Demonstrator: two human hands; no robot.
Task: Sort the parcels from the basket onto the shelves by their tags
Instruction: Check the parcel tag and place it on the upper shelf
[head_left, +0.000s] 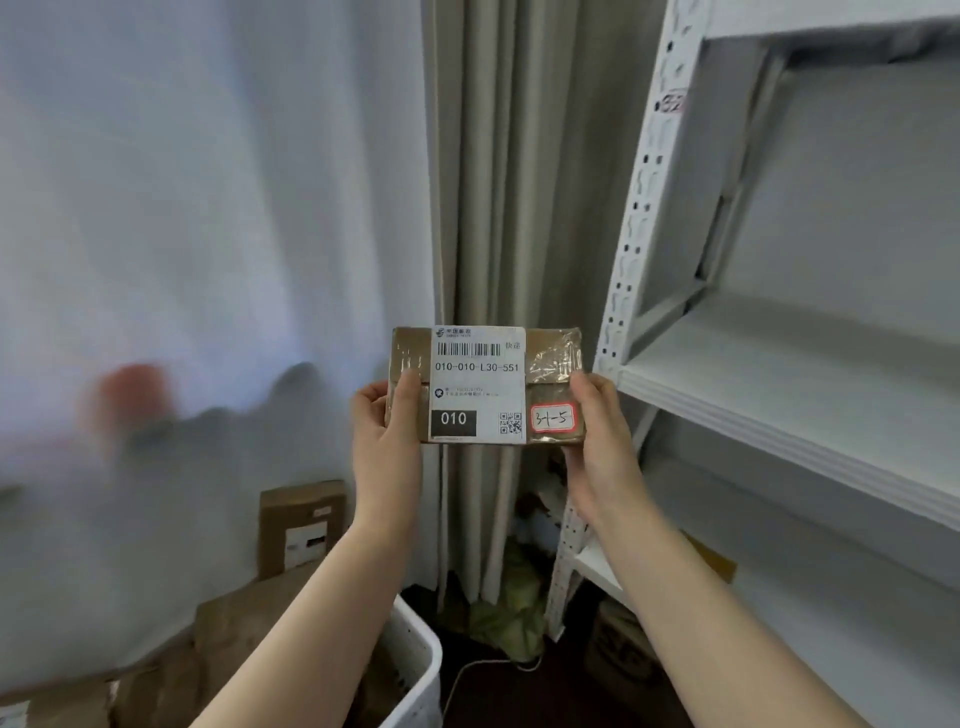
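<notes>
At the bottom, the corner of a white basket (415, 670) is seen, with other parcels (301, 525) piled by it. Above it, a small taped parcel (483, 384) is held up between both hands: its left edge is gripped by the left hand (384, 431), thumb on the front, and its lower right corner is pinched by the right hand (602, 441). A red-bordered handwritten tag (553, 418) is turned toward the camera. Beyond, white shelves (779, 395) are seen at right; a marker (674, 101) on the post is blurred. The scrawled tag could be misread and a wrong shelf chosen. The parcel could also slip on its glossy tape once it is held by one hand.
</notes>
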